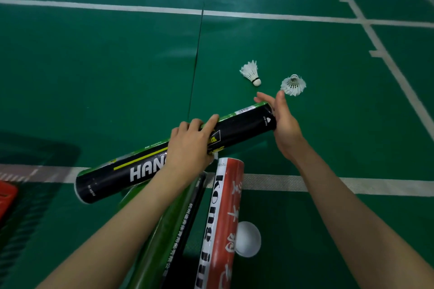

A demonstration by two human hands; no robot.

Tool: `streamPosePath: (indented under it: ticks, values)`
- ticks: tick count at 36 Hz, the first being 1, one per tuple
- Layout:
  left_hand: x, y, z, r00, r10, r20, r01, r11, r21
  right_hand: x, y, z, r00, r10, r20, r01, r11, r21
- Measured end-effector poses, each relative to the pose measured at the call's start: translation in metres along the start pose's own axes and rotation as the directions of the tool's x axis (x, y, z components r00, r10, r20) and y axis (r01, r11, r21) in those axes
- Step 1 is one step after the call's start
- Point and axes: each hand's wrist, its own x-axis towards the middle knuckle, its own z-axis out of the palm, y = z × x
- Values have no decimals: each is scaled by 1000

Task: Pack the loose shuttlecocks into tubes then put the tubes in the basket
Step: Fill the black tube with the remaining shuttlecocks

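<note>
My left hand grips the middle of a black and green tube held slantwise above the floor. At the tube's far right end my right hand rests with its fingers spread; what lies inside that end is hidden. Two loose white shuttlecocks lie on the green court just beyond: one shuttlecock on its side, the other shuttlecock to its right. A red and white tube and a green tube lie below my arms.
A white round cap lies on the floor beside the red tube. At the left edge a red object and a dark mesh basket show partly. White court lines cross the green floor.
</note>
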Motion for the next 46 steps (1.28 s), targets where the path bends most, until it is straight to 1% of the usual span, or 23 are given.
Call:
streamPosePath:
  ticks: [2, 4, 5, 7, 9, 11, 15, 20, 24, 27, 30, 33, 36, 41, 43, 46]
  values:
    - [5, 3, 3, 1000, -5, 16, 5, 1000, -1, 8, 5, 0, 996, 28, -89, -25, 999, 31]
    - [11, 7, 5, 999, -15, 37, 15, 1000, -8, 17, 7, -2, 974, 76, -213, -60, 995, 83]
    - [14, 9, 5, 999, -21, 45, 22, 1000, -13, 22, 9, -4, 960, 95, -265, -77, 994, 79]
    - [23, 13, 6, 998, -35, 52, 36, 999, -17, 35, 17, -14, 941, 82, -329, -90, 996, -8]
    - [32, 15, 6, 998, -44, 55, 44, 999, -9, 54, 29, -29, 929, 46, -367, -102, 985, -136]
    - [42, 17, 5, 997, -44, 58, 44, 999, 5, 72, 34, -45, 917, 46, -396, -153, 958, -243]
    - [63, 23, 1, 996, -34, 85, 30, 998, 49, 109, 38, -72, 898, 69, -434, -252, 890, -379]
    - [86, 32, 2, 991, -31, 128, 20, 996, 89, 141, 31, -89, 886, 109, -450, -337, 819, -464]
    - [95, 36, 7, 988, -44, 149, 30, 995, 92, 153, 35, -96, 895, 177, -409, -397, 733, -552]
    - [97, 37, 9, 985, -51, 163, 35, 995, 97, 158, 42, -98, 914, 185, -361, -379, 702, -603]
    - [96, 35, 10, 982, -56, 181, 37, 994, 106, 158, 50, -99, 918, 133, -374, -338, 757, -559]
    - [94, 30, 10, 983, -59, 174, 40, 993, 111, 148, 54, -95, 898, 38, -439, -271, 832, -484]
    - [90, 24, 9, 985, -73, 158, 57, 993, 102, 129, 54, -85, 880, -21, -475, -222, 865, -449]
    - [77, 16, 4, 987, -86, 133, 76, 994, 79, 82, 53, -64, 887, -156, -436, -56, 899, -435]
    - [69, 12, 0, 989, -89, 120, 81, 994, 71, 62, 49, -58, 892, -146, -427, -42, 915, -400]
    - [55, 7, -4, 988, -97, 124, 89, 993, 72, 36, 47, -56, 904, -68, -423, -67, 953, -297]
